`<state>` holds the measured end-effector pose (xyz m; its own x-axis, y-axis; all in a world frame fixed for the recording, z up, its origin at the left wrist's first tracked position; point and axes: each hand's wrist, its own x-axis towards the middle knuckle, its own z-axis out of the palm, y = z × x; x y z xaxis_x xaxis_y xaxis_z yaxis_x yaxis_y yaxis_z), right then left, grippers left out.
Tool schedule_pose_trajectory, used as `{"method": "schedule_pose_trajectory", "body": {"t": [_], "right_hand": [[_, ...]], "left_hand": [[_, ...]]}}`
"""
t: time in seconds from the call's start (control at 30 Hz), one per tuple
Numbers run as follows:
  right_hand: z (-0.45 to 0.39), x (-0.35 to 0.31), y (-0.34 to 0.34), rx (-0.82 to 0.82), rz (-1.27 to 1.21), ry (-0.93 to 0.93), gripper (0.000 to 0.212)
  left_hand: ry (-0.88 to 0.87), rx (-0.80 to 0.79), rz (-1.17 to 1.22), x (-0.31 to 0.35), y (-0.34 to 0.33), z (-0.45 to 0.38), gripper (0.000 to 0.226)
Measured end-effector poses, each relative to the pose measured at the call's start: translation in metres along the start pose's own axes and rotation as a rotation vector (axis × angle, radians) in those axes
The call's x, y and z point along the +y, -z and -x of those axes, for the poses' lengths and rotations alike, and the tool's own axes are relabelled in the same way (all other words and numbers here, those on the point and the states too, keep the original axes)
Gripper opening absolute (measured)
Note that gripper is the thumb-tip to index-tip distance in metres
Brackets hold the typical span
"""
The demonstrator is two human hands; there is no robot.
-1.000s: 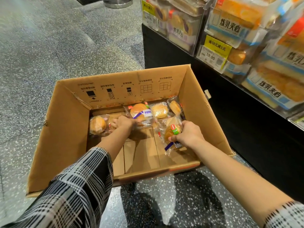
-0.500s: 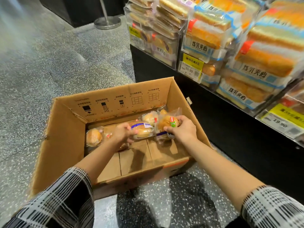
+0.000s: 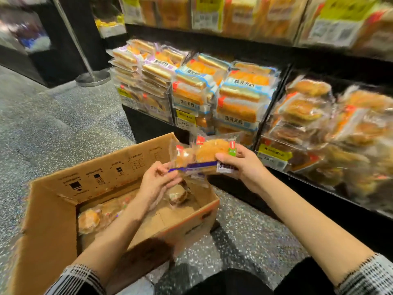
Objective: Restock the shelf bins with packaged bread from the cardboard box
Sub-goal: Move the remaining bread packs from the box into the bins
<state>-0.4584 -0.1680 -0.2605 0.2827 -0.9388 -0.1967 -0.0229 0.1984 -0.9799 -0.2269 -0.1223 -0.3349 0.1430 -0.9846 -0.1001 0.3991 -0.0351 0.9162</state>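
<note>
The box [image 3: 119, 209] sits open on the speckled floor [image 3: 53, 124] and serves as the landmark. Inside it, by its left wall, lies a wrapped bun [image 3: 89, 220]; another bun [image 3: 177, 194] lies near its right wall, partly hidden by the left hand. Above the box's far right corner, the left hand [image 3: 156, 183] pinches the left end of a stack of bread packs [image 3: 204, 156], fingers curled on the wrapper. The right hand [image 3: 242, 165] grips the stack's right end, thumb on top, fingers underneath. The stack hangs in the air above the box's right rim, level, just in front of the shelf. Right of the box stand the bins [image 3: 223, 99], full of packaged bread, with yellow price tags [image 3: 185, 120] on their fronts. Farther right the bins blur.
</note>
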Motion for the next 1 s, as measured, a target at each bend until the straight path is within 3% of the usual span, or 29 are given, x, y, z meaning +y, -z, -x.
{"method": "schedule_pose_trajectory", "body": {"t": [0.13,0.27,0.3,0.4,0.47,0.7,0.8,0.9,1.0], "right_hand": [[0.033,-0.025,0.044,-0.062,-0.272,0.009,0.049],[0.069,-0.044,0.091,0.009,-0.296,0.073,0.047],[0.075,-0.047,0.098,0.018,-0.291,0.086,0.045],[0.103,-0.060,0.137,0.093,-0.250,0.137,0.041],[0.121,-0.068,0.163,0.132,-0.197,0.166,0.042],[0.178,-0.078,0.254,0.364,-0.104,0.211,0.048],[0.206,-0.084,0.297,0.504,-0.155,0.280,0.072],[0.237,-0.089,0.343,0.687,-0.227,0.349,0.098],[0.263,-0.086,0.384,0.845,-0.182,0.375,0.086]], "left_hand": [[0.019,-0.188,0.114,0.006,-0.059,-0.003,0.077],[0.080,-0.364,0.144,0.016,-0.117,-0.005,0.109],[0.081,-0.407,0.112,0.018,-0.125,-0.005,0.103],[0.057,-0.484,-0.069,0.020,-0.181,0.004,0.055],[0.039,-0.506,-0.127,0.014,-0.216,0.007,0.043],[0.022,-0.580,-0.175,-0.015,-0.322,0.010,0.069],[0.001,-0.584,-0.175,-0.027,-0.363,0.020,0.063],[0.032,-0.585,-0.113,-0.036,-0.394,0.030,0.072],[0.002,-0.591,-0.150,-0.042,-0.416,0.037,0.075]]}}
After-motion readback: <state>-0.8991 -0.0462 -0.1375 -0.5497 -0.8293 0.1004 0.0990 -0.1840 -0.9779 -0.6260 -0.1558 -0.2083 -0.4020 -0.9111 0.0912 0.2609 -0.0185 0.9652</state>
